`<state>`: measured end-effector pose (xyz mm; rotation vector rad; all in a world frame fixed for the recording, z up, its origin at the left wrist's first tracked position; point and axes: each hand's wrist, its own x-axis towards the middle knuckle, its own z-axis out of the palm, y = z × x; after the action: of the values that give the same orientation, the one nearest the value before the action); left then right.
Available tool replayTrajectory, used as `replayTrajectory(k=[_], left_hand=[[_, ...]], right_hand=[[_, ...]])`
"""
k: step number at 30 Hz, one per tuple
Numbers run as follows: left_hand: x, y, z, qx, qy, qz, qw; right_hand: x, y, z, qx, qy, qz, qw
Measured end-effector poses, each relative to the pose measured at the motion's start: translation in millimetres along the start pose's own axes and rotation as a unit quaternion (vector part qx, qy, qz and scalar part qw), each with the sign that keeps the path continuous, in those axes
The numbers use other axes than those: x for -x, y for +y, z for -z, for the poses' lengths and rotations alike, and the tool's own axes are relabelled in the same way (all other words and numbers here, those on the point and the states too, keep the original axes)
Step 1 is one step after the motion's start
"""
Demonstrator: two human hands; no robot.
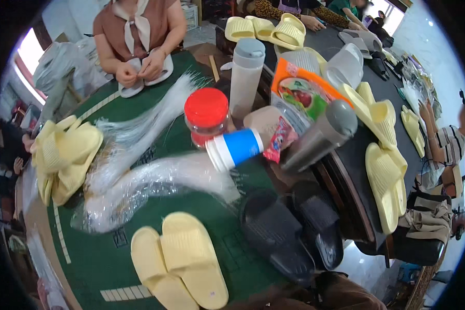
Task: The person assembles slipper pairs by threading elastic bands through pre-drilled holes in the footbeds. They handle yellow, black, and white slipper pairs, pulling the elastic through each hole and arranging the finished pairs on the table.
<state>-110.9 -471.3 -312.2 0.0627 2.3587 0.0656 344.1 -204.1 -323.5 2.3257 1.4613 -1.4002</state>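
Observation:
Neither of my hands shows in the head view. Closest to me on the green table mat lies a pair of pale yellow slides, side by side. Right of them, a pair of black slides rests near the table's edge. Clear plastic wrap around a bundle of white strands stretches across the mat, beside a second loose bundle of strands. More yellow slides are heaped at the left. My brown trousers appear at the lower edge.
Mid-table stand a red-lidded jar, a pale bottle, a tilted grey bottle, a blue-and-white paper cup and an orange snack bag. A co-worker across handles a light slipper. Yellow slides line the dark table at right.

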Motion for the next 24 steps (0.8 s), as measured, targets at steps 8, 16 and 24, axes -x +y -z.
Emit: replayTrajectory(k=[8,16,24], left_hand=[[-19,42,17,-0.012,-0.002,-0.014,1.0],[4,-37,-9,0.012,0.023,-0.015,1.0],[12,-97,-20,-0.002,0.046,-0.013,0.999]], right_hand=[[-7,-8,-1,-0.008,0.006,-0.011,1.0],[-9,9,7,0.007,0.043,0.078,0.996],[77,47,37,-0.128,-0.06,0.049,0.989]])
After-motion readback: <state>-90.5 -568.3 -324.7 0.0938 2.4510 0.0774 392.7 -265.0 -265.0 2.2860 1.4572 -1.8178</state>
